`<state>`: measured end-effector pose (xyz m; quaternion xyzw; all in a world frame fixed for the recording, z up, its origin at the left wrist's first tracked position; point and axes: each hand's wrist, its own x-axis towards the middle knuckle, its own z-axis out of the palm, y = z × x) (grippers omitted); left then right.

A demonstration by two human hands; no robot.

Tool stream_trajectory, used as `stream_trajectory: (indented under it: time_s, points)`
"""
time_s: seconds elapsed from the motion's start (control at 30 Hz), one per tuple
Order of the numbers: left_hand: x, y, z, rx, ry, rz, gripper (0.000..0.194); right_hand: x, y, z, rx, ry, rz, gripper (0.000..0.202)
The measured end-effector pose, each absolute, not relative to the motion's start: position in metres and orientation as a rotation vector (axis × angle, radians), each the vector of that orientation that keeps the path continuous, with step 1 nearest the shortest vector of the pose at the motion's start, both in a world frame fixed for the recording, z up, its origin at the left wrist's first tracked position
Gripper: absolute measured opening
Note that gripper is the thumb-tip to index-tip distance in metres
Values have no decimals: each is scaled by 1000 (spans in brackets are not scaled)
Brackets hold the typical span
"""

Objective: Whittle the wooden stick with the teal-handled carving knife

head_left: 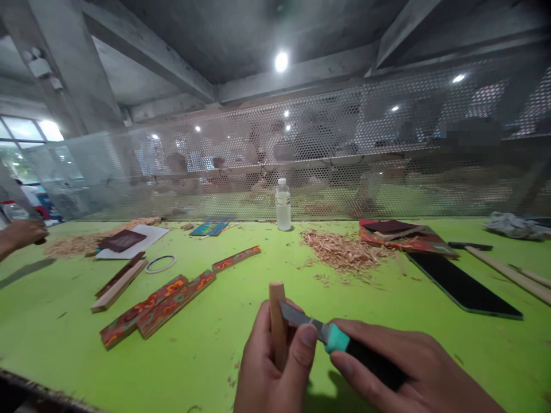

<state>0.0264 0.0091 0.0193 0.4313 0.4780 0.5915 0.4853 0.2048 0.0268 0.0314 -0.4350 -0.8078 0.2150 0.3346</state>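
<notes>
In the left hand (269, 376), a wooden stick (278, 335) with a knife (337, 338) against it.
Fingers and thumb grip it nearly upright; the right hand (413, 361) clasps the knife. On the green table (206, 367) beyond, wood shavings (344, 252) and a bottle (283, 209).

The knife handle (365, 357) is black and turquoise, the wooden stick (278, 330) tan.

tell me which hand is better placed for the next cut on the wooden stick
Probably the right hand: it grips the craft knife, with the blade at the wooden stick. The left hand is taken up holding that stick nearly upright, so it seems better suited to steadying.
</notes>
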Motion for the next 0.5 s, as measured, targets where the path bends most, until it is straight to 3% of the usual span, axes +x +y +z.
stream_trajectory:
  time_s: [0.17, 0.4, 0.5]
  points:
    - [17, 11, 18, 873, 913, 1163, 76, 208, 33, 34, -1208, -2033, 579, 36]
    - [25, 10, 14, 861, 892, 1247, 63, 207, 37, 40, -1231, -1874, 706, 42]
    - [29, 6, 15, 771, 965, 1232, 74, 205, 38, 37, -1192, -1858, 782, 48]
